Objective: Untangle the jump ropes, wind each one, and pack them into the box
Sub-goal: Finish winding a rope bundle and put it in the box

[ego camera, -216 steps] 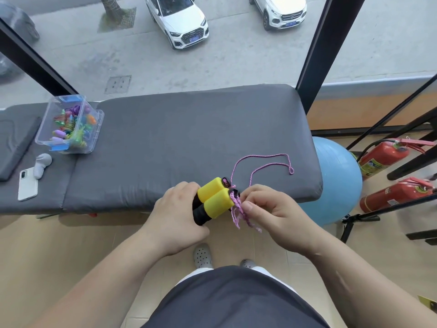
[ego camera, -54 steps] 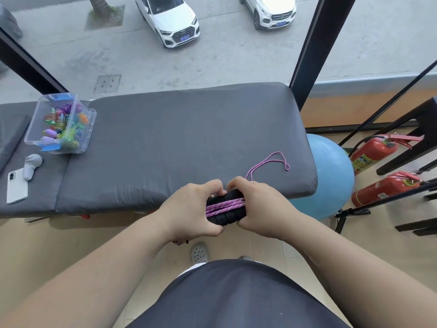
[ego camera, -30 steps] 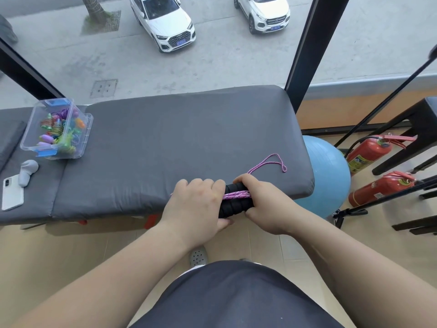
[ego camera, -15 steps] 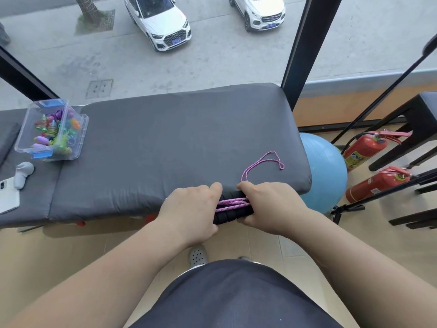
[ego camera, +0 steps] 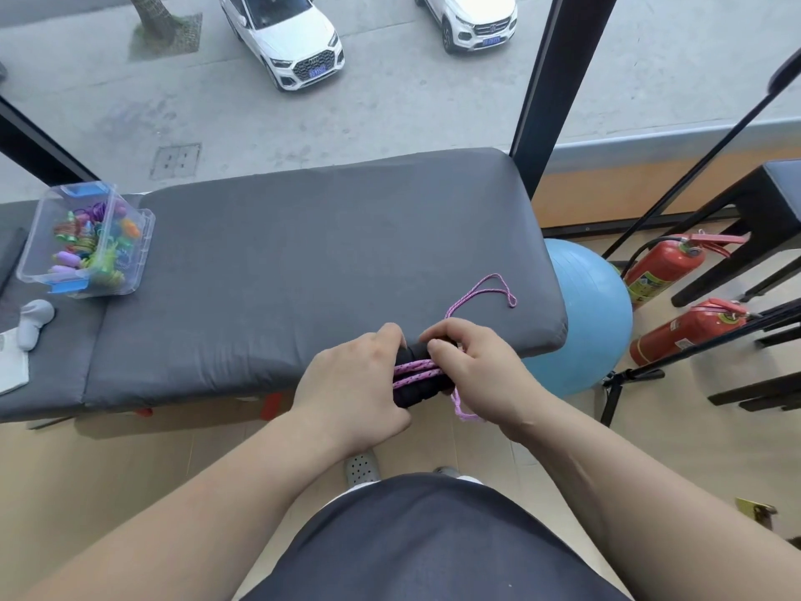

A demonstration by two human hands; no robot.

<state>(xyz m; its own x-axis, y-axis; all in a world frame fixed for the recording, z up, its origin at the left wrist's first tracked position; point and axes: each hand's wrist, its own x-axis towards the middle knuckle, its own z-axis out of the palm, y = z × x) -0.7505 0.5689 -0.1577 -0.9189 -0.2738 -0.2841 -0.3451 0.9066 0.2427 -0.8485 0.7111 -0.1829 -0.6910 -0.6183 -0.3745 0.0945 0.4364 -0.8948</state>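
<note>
Both of my hands hold one jump rope at the near edge of the grey padded bench (ego camera: 303, 271). My left hand (ego camera: 353, 386) grips the black handles (ego camera: 416, 390) from the left. Pink cord (ego camera: 414, 370) is wound across the handles in several turns. My right hand (ego camera: 474, 370) curls round the handles' right end and pinches the cord. A loose loop of pink cord (ego camera: 483, 292) lies on the bench beyond my right hand, and a short tail hangs below it. The handles' yellow parts are hidden.
A clear plastic box (ego camera: 86, 247) with several colourful wound ropes stands at the bench's left end. A white device (ego camera: 32, 321) and a phone lie beside it. A blue exercise ball (ego camera: 585, 318) and two red fire extinguishers (ego camera: 663, 268) sit on the floor to the right.
My right hand has shifted on the handles and a short pink tail now hangs under it. The loose loop on the bench has shortened since the earliest frame as cord was wound on.
</note>
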